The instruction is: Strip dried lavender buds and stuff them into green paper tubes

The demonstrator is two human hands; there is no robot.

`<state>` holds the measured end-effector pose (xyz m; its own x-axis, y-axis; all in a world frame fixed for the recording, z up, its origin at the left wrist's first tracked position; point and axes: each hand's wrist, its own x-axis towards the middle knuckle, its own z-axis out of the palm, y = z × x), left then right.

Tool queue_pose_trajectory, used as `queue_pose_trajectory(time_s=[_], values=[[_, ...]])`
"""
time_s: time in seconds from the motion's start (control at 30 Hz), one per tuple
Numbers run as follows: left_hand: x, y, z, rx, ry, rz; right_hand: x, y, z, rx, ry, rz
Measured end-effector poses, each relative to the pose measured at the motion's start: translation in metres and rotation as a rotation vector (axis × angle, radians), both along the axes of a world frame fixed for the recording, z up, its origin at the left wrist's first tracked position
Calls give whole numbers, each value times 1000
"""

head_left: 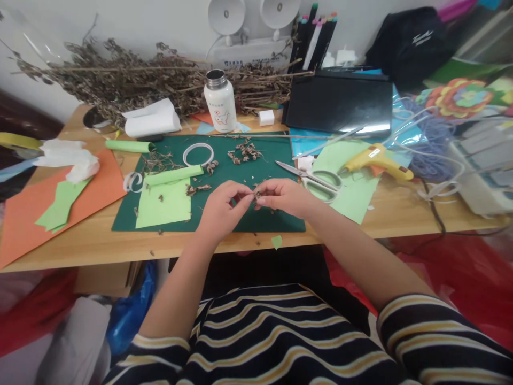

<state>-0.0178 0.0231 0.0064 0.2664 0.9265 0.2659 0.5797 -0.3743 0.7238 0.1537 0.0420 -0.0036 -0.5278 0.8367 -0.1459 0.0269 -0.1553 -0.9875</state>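
Both hands meet over the front part of a green cutting mat (216, 222). My left hand (226, 206) pinches one side of a small brown dried plant piece (257, 196). From the other side, my right hand (286, 198) pinches the same piece between thumb and fingers. More dried plant bits (245, 152) lie on the mat beyond the hands. Left of my left hand is a light green paper sheet (164, 206) with a rolled green paper (174, 175) on it. A roll of white tape (198, 154) lies flat behind. Grey-handled scissors (308, 179) rest right of my right hand.
A yellow glue gun (377, 162) lies on green paper at the right. An open white bottle (219, 101) stands at the back, before a heap of dried stems (140, 80). Orange paper (60, 214) covers the left side. A black tablet-like slab (340, 104) sits back right.
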Motion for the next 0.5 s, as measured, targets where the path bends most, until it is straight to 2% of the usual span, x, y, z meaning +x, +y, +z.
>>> queue_pose_trajectory(time_s=[0.17,0.33,0.4,0.5], values=[[0,-3,0,38,106,-40,2,-12,8,96,-164,-68],[0,-7,1,174,195,-126,2,-18,16,267,-377,-86],[0,-8,1,215,186,-125,1,-20,17,349,-437,-96],[3,-11,-1,204,98,-60,0,-22,18,404,-488,-100]])
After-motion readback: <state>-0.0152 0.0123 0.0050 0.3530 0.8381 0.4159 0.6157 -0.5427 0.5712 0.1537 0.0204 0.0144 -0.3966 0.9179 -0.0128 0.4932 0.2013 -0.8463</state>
